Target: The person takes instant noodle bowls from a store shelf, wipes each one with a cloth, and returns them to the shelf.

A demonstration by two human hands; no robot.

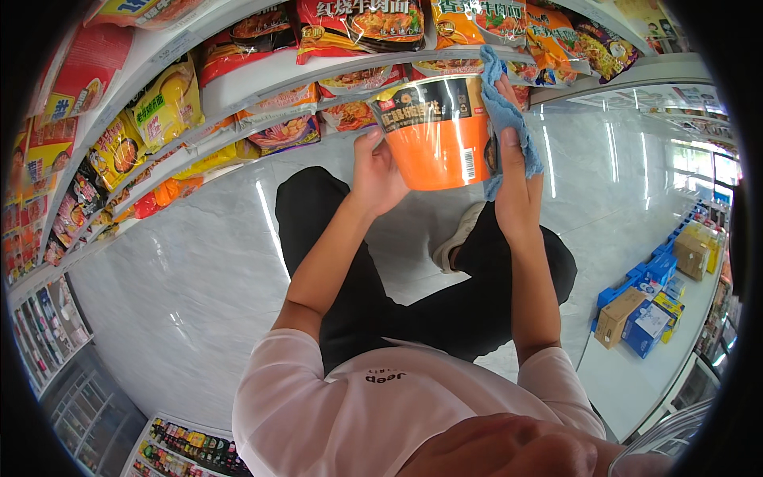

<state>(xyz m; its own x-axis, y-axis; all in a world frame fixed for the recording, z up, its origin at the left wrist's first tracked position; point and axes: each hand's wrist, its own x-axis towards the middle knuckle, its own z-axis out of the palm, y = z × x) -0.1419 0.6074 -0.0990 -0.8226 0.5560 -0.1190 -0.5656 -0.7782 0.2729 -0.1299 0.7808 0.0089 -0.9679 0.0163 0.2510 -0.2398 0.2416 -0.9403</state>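
A large orange and black instant noodle tub (pixel 438 143) is held up before the shelves, tilted, with its wide rim toward the top of the view. My left hand (pixel 380 173) grips its left side, thumb raised along the wall and some fingers hidden behind it. In my right hand (pixel 517 191) is a blue cleaning cloth (pixel 506 113), pressed flat against the tub's right side. My right thumb lies over the cloth, and its fingertips show past the cloth's far edge.
Curved-looking shelves (pixel 262 71) hold bagged instant noodles (pixel 363 27) ahead and to the left. Cardboard boxes (pixel 620 316) and blue crates (pixel 661 268) stand at the right. Bottles fill a shelf (pixel 185 447) at lower left. Grey tiled floor (pixel 179 310) surrounds my bent legs (pixel 322 208).
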